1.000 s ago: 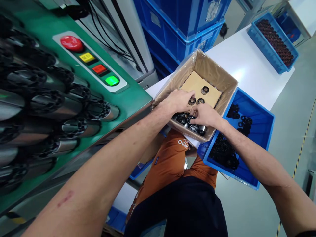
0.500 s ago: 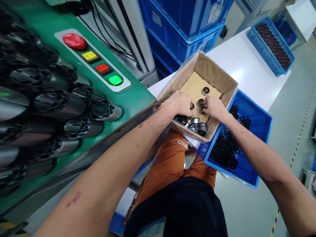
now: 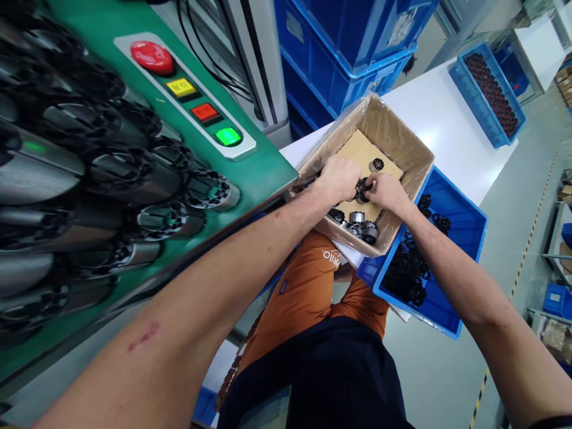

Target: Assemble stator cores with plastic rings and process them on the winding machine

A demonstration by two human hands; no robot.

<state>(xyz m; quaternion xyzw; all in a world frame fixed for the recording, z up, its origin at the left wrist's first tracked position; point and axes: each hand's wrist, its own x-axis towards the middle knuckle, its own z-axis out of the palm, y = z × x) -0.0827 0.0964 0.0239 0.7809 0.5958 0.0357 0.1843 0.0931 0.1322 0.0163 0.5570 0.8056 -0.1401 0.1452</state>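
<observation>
Close in, we have loose metal-cased cylinders [image 3: 370, 232] against the near wall of the plastic-lined cardboard box [image 3: 409, 140], with the blue bin [image 3: 467, 232] snug beside it, seemingly for easy reach. Our right hand [image 3: 388, 192] angles in over the box, fingertips nearly together, pinching a black-and-silver ring [image 3: 368, 185]; our left hand [image 3: 342, 177] arches knuckles-up, fingers curled, its grip hidden, so we can't tell what it has. Beyond, a lone ring [image 3: 376, 165] sits on the cardboard sheet [image 3: 357, 145], which probably gives a level seat.

Bright glare is cast on the white worktop [image 3: 456, 122]; the metal cylinders [image 3: 118, 170] at left are softly blurred.
</observation>
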